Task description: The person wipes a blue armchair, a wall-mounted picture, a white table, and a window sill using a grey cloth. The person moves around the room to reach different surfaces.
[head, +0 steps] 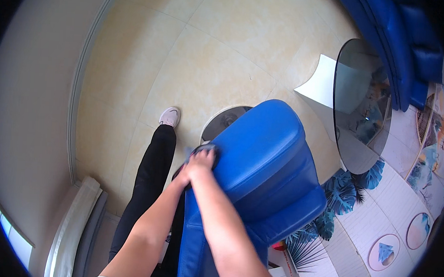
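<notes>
My right hand (201, 162) is on a dark, rounded item (215, 159) at the side of a blue leather sofa's armrest (262, 141). The item is blurred, with grey and a little pink showing, so I cannot tell what it is. Close against the right hand is my left hand (183, 174), at the item's nearer part. Its fingers are mostly hidden. Both forearms reach forward from the bottom of the view, the right one passing over the sofa.
A dark round panel (221, 125) lies low beyond the armrest. At right stand a tinted glass tabletop (361, 109) with a white base (319, 79) and another blue sofa (395, 46). Folded curtains (73, 228) hang by the left wall. My shoe (170, 116) rests on the tiled floor (219, 58).
</notes>
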Demonstrator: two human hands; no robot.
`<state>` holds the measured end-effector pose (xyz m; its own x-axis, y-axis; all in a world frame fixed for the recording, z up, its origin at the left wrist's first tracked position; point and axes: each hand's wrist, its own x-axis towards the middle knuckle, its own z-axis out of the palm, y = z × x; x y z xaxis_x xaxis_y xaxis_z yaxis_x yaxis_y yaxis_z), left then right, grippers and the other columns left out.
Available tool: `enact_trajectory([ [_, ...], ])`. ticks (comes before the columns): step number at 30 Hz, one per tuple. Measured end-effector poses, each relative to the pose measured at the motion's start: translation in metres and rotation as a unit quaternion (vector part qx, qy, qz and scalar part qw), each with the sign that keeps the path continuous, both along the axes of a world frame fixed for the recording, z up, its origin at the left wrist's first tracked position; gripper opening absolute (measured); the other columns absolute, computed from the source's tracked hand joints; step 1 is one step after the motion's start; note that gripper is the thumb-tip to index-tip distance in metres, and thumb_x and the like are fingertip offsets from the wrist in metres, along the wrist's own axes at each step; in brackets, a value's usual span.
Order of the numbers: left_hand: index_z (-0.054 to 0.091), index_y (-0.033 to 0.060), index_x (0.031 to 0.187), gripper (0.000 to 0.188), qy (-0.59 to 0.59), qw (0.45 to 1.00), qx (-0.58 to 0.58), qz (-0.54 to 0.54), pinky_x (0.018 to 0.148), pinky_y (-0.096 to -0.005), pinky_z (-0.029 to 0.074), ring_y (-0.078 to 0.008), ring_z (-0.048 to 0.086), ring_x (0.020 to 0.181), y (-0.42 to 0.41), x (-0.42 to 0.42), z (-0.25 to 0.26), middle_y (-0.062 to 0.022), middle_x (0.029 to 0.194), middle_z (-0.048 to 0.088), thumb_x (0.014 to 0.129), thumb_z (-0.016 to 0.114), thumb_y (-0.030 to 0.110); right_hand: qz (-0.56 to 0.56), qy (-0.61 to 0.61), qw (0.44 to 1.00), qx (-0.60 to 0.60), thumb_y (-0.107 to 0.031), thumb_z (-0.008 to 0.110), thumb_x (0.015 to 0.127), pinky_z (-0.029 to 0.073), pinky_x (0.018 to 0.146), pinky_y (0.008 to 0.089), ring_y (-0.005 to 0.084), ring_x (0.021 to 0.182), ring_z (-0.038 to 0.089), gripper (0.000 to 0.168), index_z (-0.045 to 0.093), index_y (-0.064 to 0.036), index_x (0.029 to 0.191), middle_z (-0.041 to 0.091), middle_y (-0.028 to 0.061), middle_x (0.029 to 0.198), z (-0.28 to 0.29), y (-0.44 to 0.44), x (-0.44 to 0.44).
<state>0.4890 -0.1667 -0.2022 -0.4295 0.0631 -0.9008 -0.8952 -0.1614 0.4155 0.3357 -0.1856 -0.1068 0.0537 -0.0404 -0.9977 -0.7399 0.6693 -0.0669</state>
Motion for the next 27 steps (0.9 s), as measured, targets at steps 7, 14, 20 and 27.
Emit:
enact_trajectory([
  [7,0.043,-0.003,0.127,0.058,0.089,0.992,-0.026,0.083,0.105,-0.0404,0.027,-0.0352,0.035,0.126,-0.004,-0.025,0.003,-0.0245,0.136,0.036,0.092,0.036,0.043,0.005,-0.001,0.998,-0.059,-0.039,0.039,0.088,0.025,0.104,0.0457,0.0283,0.127,0.038,0.053,0.046,-0.008,0.13,0.04,0.0156,0.137,-0.003,0.018,-0.056],
  [14,0.046,0.0031,0.111,0.054,0.134,0.985,-0.059,-0.096,0.097,-0.0466,0.033,-0.0395,0.045,0.115,0.035,-0.234,0.026,-0.0278,0.119,0.05,0.092,0.026,0.05,0.016,0.169,0.985,0.008,-0.044,0.039,0.086,0.021,0.106,0.0397,0.0225,0.132,0.03,0.061,0.037,-0.008,0.136,0.037,0.0103,0.14,0.049,0.062,-0.218],
  [20,0.045,-0.0057,0.116,0.06,0.12,0.989,-0.054,-0.066,0.1,-0.0427,0.031,-0.04,0.04,0.12,-0.01,-0.121,0.037,-0.0304,0.124,0.045,0.093,0.029,0.048,0.07,0.073,0.995,-0.011,-0.031,0.031,0.087,0.014,0.106,0.0509,0.0263,0.132,0.029,0.056,0.034,-0.007,0.137,0.035,0.012,0.142,0.036,0.043,-0.113],
  [27,0.033,0.0073,0.133,0.053,0.006,0.995,-0.044,-0.087,0.1,-0.036,0.033,-0.0237,0.039,0.123,-0.003,0.031,0.071,-0.0155,0.138,0.036,0.09,0.049,0.033,0.129,-0.056,0.988,-0.065,-0.036,0.041,0.091,0.013,0.1,0.0578,0.0251,0.131,0.027,0.049,0.039,-0.019,0.137,0.034,0.0008,0.143,0.045,-0.003,0.056],
])
